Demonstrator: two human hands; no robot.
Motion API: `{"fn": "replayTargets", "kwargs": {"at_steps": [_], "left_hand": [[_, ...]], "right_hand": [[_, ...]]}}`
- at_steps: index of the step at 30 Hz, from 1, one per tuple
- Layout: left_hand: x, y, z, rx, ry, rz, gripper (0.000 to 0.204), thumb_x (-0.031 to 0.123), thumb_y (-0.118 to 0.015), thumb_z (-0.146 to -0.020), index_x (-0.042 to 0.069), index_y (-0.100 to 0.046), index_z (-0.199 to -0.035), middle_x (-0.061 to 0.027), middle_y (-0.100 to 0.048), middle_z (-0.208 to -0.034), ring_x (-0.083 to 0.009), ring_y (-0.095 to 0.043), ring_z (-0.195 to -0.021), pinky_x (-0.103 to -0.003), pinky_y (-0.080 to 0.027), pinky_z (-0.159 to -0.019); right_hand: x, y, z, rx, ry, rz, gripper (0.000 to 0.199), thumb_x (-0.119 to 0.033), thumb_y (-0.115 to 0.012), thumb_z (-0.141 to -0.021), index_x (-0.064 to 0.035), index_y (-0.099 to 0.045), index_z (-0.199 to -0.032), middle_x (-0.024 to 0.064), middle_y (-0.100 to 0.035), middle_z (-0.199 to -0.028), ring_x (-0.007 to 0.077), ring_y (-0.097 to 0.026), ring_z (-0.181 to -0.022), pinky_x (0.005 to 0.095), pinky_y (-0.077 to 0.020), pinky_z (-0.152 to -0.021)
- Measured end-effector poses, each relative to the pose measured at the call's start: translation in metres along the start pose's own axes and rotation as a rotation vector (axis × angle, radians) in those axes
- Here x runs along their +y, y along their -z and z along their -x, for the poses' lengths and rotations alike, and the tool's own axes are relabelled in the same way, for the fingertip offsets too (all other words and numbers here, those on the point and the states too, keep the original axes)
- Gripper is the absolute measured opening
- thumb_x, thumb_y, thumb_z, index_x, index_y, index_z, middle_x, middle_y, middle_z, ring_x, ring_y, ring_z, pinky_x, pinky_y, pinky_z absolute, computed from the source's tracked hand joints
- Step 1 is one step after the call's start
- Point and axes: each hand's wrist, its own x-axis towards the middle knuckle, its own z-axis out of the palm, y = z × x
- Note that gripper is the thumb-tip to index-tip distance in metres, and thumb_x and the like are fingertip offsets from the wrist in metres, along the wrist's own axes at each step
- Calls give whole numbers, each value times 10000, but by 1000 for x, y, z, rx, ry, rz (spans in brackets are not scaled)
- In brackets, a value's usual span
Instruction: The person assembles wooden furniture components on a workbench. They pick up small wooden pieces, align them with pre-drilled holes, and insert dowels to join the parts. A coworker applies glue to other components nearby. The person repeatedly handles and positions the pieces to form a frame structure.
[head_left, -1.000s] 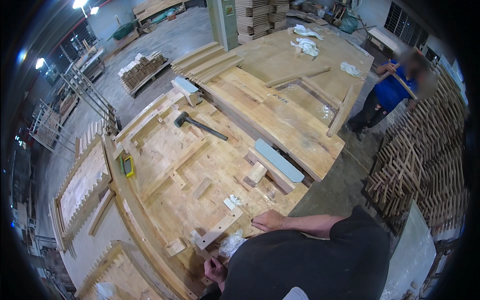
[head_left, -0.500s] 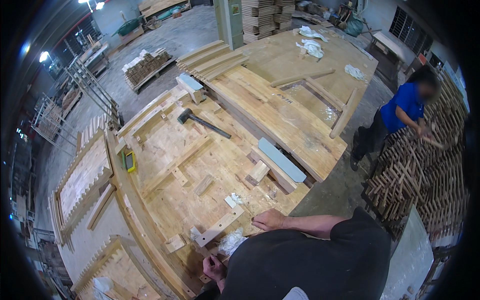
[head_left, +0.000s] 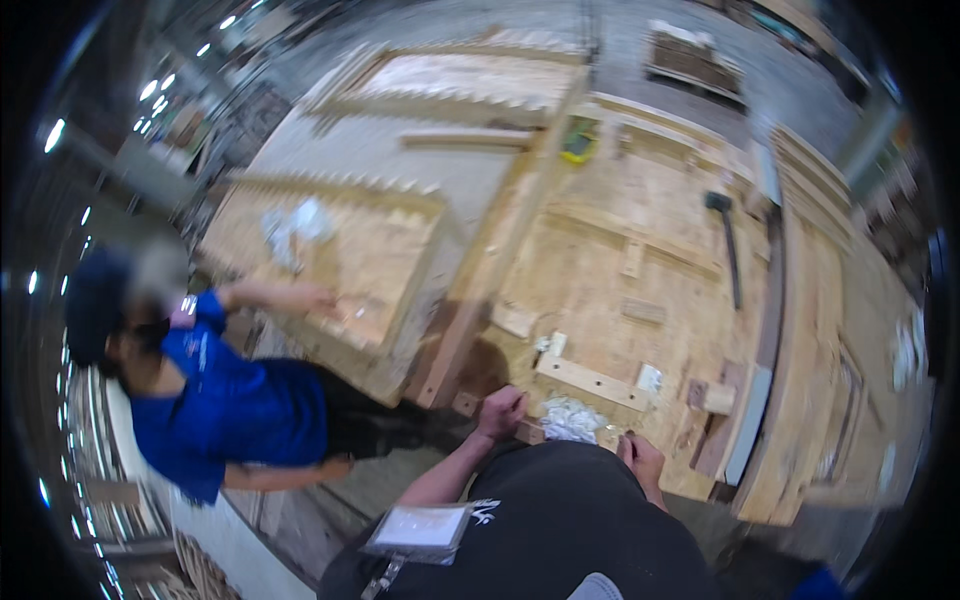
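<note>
My left hand (head_left: 502, 412) is closed in a fist at the near edge of the wooden workbench (head_left: 560, 290), and nothing shows in it. To its right my right hand (head_left: 643, 460) has its fingers curled at the same edge, with nothing visible in them. Between the two hands lies a crumpled white plastic sheet (head_left: 572, 420). Just beyond it is a wooden strip with dark holes (head_left: 592, 384). A small white block (head_left: 649, 378) sits by the strip's right end. The picture is smeared, so fine detail at the fingertips is lost.
A black mallet (head_left: 726, 235), a small wood block (head_left: 644, 312) and a yellow-green tool (head_left: 579, 140) lie on the bench. A clamp with a grey-blue face (head_left: 748, 425) lines its right side. A person in blue (head_left: 235, 400) stands at left, arm over a notched wooden frame (head_left: 400, 215).
My view has swung left, bringing a person in blue and the left-hand frames closer into sight. Both hands stay near the bench edge, fingers still curled.
</note>
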Motion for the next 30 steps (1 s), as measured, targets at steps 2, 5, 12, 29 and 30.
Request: {"fn": "replayTargets", "kwargs": {"at_steps": [2,5,12,29,30], "left_hand": [[10,3,-1,-29,51,34,171,130,-716,-954,37,-642,-831,-181,-641,-810,-389,-679,-771,-472,-536,-682],[12,2,-2,-23,20,46,164,118,-704,-955,33,-631,-836,-184,-632,-803,-392,-672,-765,-476,-534,-681],[10,0,-2,-14,6,23,171,105,-698,-946,30,-611,-819,-180,-620,-783,-390,-660,-732,-472,-528,-661],[-8,-11,3,-31,-5,43,149,123,-682,-956,33,-628,-850,-186,-622,-810,-394,-669,-799,-485,-522,-705],[-10,-12,4,-53,5,33,142,126,-681,-964,36,-637,-863,-184,-624,-816,-391,-671,-803,-490,-522,-711]], "right_hand": [[15,-3,5,26,-24,31,160,-225,-718,-1002,-89,-734,-919,153,-690,-761,336,-697,-659,441,-547,-620],[36,-12,9,60,-56,5,191,-273,-725,-1007,-95,-749,-939,154,-701,-774,316,-699,-650,425,-545,-623],[15,-3,6,46,-91,-14,221,-270,-724,-1013,-68,-747,-924,154,-675,-738,263,-660,-608,401,-521,-606],[8,-8,6,112,8,21,269,-275,-733,-1012,-39,-725,-883,131,-601,-650,239,-543,-564,401,-481,-586],[23,-11,8,76,-28,46,272,-272,-735,-1014,-40,-718,-874,116,-584,-639,216,-520,-566,389,-468,-578]]}}
